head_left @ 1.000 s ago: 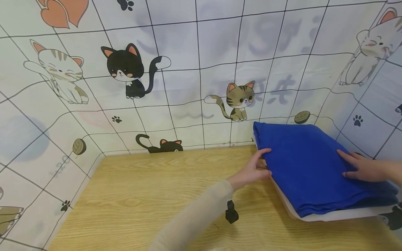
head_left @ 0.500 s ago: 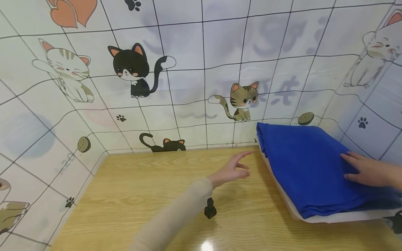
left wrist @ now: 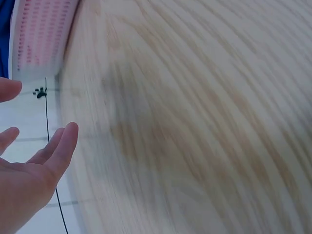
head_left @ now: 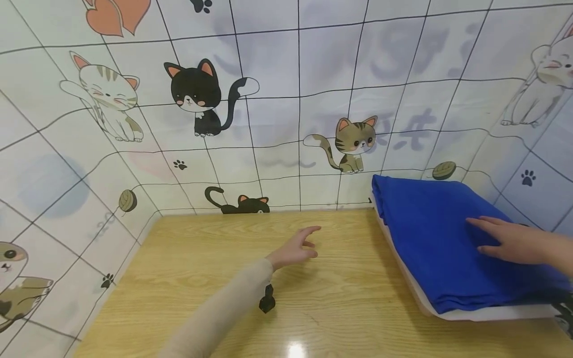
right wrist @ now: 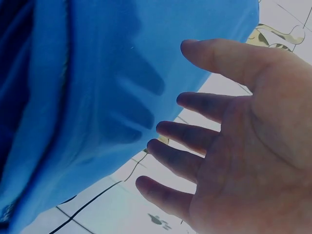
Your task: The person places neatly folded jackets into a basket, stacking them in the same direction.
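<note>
A folded blue cloth [head_left: 429,238] lies over the top of a basket at the right end of the table. The basket shows a white rim [head_left: 497,313] in the head view and a pink perforated side [left wrist: 44,36] in the left wrist view. My left hand [head_left: 293,250] is over the table's middle, apart from the basket, with fingers spread and nothing in them. Just above the cloth's right part is my right hand [head_left: 515,242], fingers extended. In the right wrist view, that hand's palm [right wrist: 253,141] faces the camera and its shadow falls on the cloth.
The wood-grain table [head_left: 340,308] is bordered by a white sheet wall [head_left: 273,119] printed with cats and grid lines. A small black device [head_left: 267,301] hangs under my left wrist.
My left hand has let go of the cloth-covered basket's left edge and moved left over the table. My right hand stays over the cloth and has shifted slightly left across it.
</note>
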`<state>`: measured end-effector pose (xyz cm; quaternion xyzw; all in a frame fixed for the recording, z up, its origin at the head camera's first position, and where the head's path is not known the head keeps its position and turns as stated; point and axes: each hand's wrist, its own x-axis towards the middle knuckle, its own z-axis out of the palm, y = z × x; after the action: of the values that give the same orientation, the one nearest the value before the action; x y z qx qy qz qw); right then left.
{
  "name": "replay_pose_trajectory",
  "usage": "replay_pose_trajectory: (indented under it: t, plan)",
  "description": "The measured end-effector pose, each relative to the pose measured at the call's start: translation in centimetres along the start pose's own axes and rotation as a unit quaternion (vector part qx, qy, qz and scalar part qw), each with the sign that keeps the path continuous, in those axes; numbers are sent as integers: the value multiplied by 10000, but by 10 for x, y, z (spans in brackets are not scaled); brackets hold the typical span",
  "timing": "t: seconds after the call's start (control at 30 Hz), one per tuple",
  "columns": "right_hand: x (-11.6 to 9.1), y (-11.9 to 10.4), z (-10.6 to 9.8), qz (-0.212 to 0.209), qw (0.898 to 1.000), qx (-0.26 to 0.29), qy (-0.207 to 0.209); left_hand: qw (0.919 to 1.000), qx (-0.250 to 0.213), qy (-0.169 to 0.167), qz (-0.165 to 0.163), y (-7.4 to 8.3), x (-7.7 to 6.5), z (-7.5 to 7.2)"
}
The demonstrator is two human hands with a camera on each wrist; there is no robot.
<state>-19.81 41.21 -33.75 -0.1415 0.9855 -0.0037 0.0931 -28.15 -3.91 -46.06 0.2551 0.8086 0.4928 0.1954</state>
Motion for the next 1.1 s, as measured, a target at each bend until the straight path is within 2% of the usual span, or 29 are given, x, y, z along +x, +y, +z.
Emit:
replay_pose_trajectory:
  t: [0.23, 0.37, 0.57, 0.7, 0.8, 0.9, 0.97, 1.03, 1.1]
  plan:
    - [3, -12, -2, -169, 9998, -14, 50, 9984, 571, 46, -21, -17, -11, -15]
    - [5, -17, -2, -274, 9996, 31, 22, 9963, 844, 128, 73, -23, -16, -20]
    - [8, -22, -1, -364, 9993, 120, -21, 9868, 1595, 185, 191, -26, -23, -28]
    - [10, -27, -5, -506, 9985, 188, 53, 9751, 2208, 112, 175, -27, -30, -36]
    - [13, -33, -7, -583, 9981, 162, 151, 9594, 2804, 184, 259, -29, -35, -44]
    - [17, -37, -10, -659, 9974, 116, 269, 9396, 3388, 334, 344, -29, -40, -51]
    - [19, -40, -11, -677, 9971, 57, 341, 9300, 3634, 417, 353, -30, -42, -55]
    - [21, -43, -12, -694, 9967, -6, 423, 9257, 3744, 443, 294, -32, -43, -57]
    - [24, -46, -14, -732, 9958, -93, 550, 9249, 3767, 471, 217, -33, -44, -60]
